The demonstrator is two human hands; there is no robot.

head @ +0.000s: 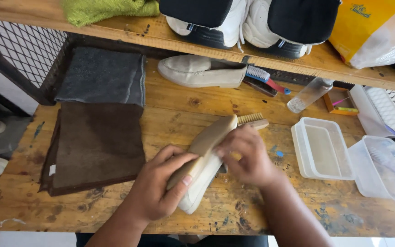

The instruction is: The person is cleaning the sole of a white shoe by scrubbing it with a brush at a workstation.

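Observation:
My left hand [157, 187] grips a beige loafer [205, 158] by its heel end, holding it sole-up and tilted over the wooden workbench [197, 105]. My right hand [247, 155] is closed on a wooden brush [252, 120] with pale bristles, pressed against the shoe's side near the toe. The matching beige loafer [202, 72] lies on its side at the back of the bench.
A brown cloth [94, 144] and a grey cloth [104, 75] lie at left. Two clear plastic tubs [322, 148] [382, 167] sit at right, with a clear bottle [308, 94] and a toothbrush [266, 78] behind. A shelf above holds white sneakers [248, 23], a green towel [106, 9] and a yellow bag [373, 27].

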